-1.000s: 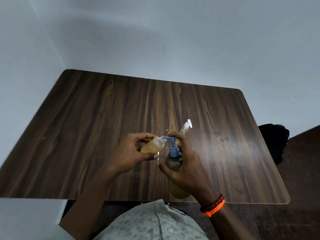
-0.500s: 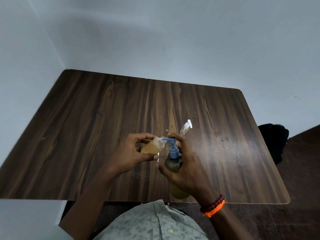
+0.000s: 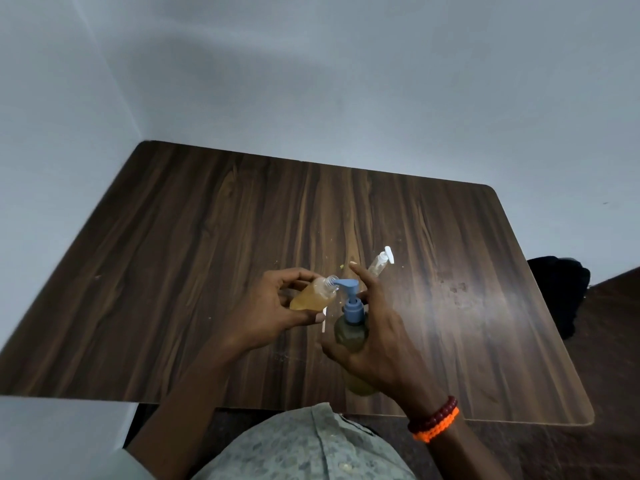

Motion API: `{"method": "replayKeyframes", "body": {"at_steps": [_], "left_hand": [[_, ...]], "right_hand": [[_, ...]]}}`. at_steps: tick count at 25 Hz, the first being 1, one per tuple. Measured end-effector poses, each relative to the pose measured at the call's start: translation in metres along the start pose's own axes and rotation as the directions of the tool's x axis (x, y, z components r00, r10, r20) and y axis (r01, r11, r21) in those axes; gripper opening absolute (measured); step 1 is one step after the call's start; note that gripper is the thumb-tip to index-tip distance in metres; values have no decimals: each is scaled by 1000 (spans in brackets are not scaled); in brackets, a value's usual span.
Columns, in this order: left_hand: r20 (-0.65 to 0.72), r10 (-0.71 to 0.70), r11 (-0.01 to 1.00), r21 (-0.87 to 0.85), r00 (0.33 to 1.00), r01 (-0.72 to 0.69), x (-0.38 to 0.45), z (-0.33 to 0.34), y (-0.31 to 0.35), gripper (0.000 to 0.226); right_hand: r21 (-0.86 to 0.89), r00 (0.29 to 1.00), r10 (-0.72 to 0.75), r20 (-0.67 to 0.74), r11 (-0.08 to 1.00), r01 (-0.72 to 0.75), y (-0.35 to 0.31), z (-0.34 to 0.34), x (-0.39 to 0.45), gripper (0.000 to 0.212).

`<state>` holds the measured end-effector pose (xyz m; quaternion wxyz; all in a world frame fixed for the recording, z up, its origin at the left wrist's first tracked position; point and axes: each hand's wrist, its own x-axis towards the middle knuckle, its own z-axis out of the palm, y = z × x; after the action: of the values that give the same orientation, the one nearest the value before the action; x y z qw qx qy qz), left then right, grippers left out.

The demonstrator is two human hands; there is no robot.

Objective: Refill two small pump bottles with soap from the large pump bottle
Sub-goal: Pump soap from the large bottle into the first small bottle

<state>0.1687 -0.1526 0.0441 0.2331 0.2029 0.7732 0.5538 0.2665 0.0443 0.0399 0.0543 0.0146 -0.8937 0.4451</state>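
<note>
Left grip (image 3: 273, 306) pinches the tilted small bottle (image 3: 311, 295), its open neck at the blue spout (image 3: 346, 284); right grip (image 3: 372, 336) wraps the large pump bottle (image 3: 349, 336), index finger raised. Filling seems underway; next calls for pressing the pump squarely. Second small bottle (image 3: 379, 263) lies beyond, on the counter (image 3: 207, 237)

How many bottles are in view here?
3. A small open bottle in the left hand, the large pump bottle in the right hand, and a small capped bottle behind them.

single head view, looking forward and down, close over table (image 3: 207, 271).
</note>
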Motion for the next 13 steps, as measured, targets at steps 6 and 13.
{"method": "replayKeyframes", "body": {"at_steps": [6,13], "left_hand": [[-38,15,1000,-27,999,-16,-5,-14,-3,50],[-163,-75,989,-139,984,52,-16,-35,-21,50]], "right_hand": [[-86,996,-15,84,996,22,-5,-1,18,63],[-79,999,-4,54,997,8,4,0,74,63]]}}
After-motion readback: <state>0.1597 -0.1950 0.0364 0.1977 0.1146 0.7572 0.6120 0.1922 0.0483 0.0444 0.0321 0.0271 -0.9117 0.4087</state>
